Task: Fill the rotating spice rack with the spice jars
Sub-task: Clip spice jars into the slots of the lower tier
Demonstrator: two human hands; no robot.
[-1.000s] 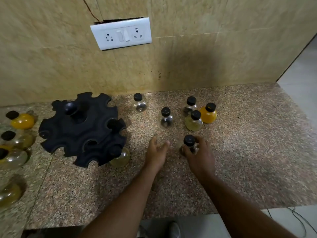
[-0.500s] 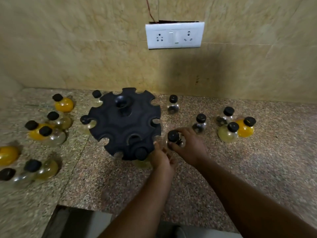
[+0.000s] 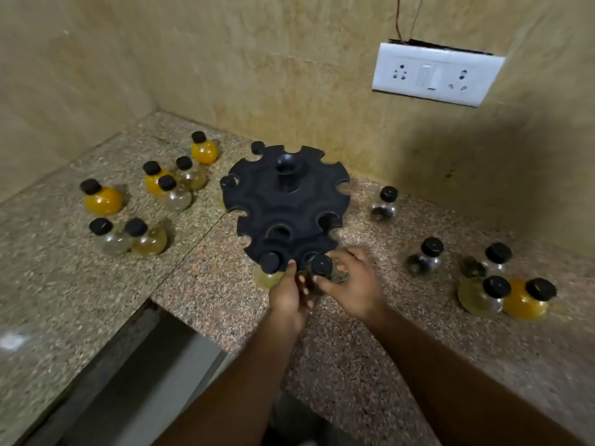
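Black and round, the spice rack (image 3: 286,214) sits on the speckled stone table (image 3: 354,342). At its near edge the right hand (image 3: 352,281) wraps its fingers around a black-capped jar (image 3: 321,264). The left hand (image 3: 287,296) touches the same jar, fingers half curled. More jars stand on both sides.

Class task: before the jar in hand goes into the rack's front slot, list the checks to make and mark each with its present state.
1. Right hand grips the black-capped jar: ok.
2. Left hand beside it at the spice rack: ok.
3. Jar fully seated in a slot: cannot tell.
4. Neighbouring front slot already holds a yellow-green jar: ok.
5. Empty slots remain on the upper tier: ok.
6. Loose jars left on the granite counter: ok.
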